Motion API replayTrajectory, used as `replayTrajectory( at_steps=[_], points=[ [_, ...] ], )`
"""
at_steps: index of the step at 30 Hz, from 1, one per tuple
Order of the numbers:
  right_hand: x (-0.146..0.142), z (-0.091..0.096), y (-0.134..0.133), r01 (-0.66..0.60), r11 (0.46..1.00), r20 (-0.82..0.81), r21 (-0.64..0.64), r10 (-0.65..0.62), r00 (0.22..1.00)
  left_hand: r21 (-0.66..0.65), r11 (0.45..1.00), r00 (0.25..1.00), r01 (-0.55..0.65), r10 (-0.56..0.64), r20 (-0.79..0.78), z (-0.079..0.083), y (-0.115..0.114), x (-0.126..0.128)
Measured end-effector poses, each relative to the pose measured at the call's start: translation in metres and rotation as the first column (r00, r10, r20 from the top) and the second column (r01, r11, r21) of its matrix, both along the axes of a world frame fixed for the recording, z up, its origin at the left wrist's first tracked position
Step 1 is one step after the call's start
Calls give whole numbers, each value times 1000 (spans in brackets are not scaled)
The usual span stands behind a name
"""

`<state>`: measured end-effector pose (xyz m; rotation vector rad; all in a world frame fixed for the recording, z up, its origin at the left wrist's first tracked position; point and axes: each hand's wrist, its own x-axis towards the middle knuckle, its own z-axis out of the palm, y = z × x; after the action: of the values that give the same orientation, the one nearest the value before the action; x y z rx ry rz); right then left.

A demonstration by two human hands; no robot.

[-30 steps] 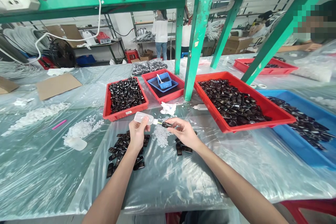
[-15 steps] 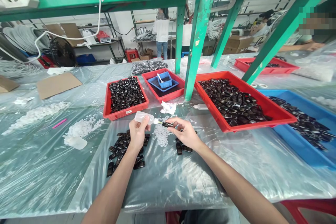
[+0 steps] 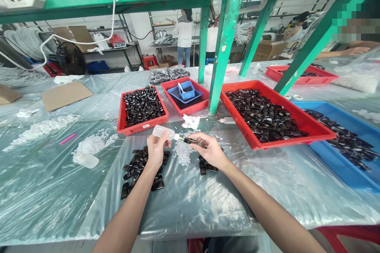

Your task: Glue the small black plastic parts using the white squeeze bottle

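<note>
My left hand [image 3: 155, 148] is closed round a translucent squeeze bottle [image 3: 163, 132], tilted so its thin nozzle points right. Between the fingertips of my right hand [image 3: 208, 148] is a small black plastic piece [image 3: 189, 140]. The nozzle tip meets the near end of this piece; whether it goes inside I cannot tell. Beneath the hands lies a heap of small clear-white bits [image 3: 182, 152]. Similar black pieces lie in a loose pile [image 3: 139, 168] by my left forearm, and a smaller group [image 3: 208, 166] sits under my right hand.
Red trays of black pieces stand behind on the left [image 3: 142, 126] and right [image 3: 258, 144], with a blue tray [image 3: 350, 178] farther right. A green post [image 3: 222, 55] rises from the table. Another bottle [image 3: 89, 161] lies at left beside white bits. Several people are in the background.
Both hands keep almost the same position, with the bottle's nozzle still at the black piece. In the background, a standing person has raised an arm.
</note>
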<state>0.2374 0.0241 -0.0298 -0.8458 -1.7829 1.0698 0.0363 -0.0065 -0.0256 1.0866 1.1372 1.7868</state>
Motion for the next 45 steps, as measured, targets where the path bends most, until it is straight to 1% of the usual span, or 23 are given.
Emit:
replayTrajectory(
  at_steps=[7, 10, 13, 15, 18, 20, 22, 24, 26, 29, 31, 33, 39, 42, 45],
  points=[
    [-2, -1, -1, 9, 1000, -2, -3, -9, 1000, -21, 1000, 997, 14, -12, 78, 3, -1, 3],
    [1, 3, 1, 18, 1000, 24, 16, -18, 1000, -22, 1000, 992, 4, -1, 126, 4, 1, 2],
    [15, 10, 8, -21, 996, 179, 92, 4, 984, -25, 999, 985, -45, 48, 166, 5, 3, 0],
    [30, 15, 15, -79, 988, 321, 133, 32, 947, -30, 997, 979, -71, 75, 188, 5, 4, -2],
    [49, 18, 25, -129, 985, 485, 117, 57, 873, -35, 996, 972, -83, 88, 219, 7, 5, -2],
    [57, 18, 29, -155, 984, 549, 85, 84, 831, -35, 996, 969, -87, 93, 230, 7, 6, -2],
    [60, 17, 30, -195, 979, 562, 65, 126, 817, -38, 995, 970, -87, 93, 227, 7, 5, -2],
    [60, 15, 29, -230, 971, 548, 69, 156, 822, -43, 996, 973, -84, 92, 212, 6, 5, -2],
    [58, 14, 27, -231, 968, 545, 94, 144, 826, -45, 995, 976, -84, 91, 198, 5, 4, -2],
    [53, 11, 25, -198, 972, 553, 125, 98, 828, -44, 995, 978, -88, 94, 186, 5, 4, -2],
    [52, 11, 25, -197, 975, 545, 106, 109, 831, -44, 995, 979, -91, 97, 180, 5, 4, -2],
    [54, 11, 25, -216, 974, 541, 68, 146, 828, -42, 994, 979, -99, 105, 177, 5, 4, -2],
    [68, 12, 29, -220, 975, 594, -26, 192, 781, -43, 994, 981, -98, 104, 163, 6, 5, -2],
    [72, 14, 30, -241, 970, 588, -32, 213, 780, -39, 995, 983, -91, 96, 156, 5, 4, -2],
    [68, 19, 29, -197, 980, 598, -9, 164, 785, -34, 995, 983, -96, 100, 156, 5, 4, -2]
  ],
)
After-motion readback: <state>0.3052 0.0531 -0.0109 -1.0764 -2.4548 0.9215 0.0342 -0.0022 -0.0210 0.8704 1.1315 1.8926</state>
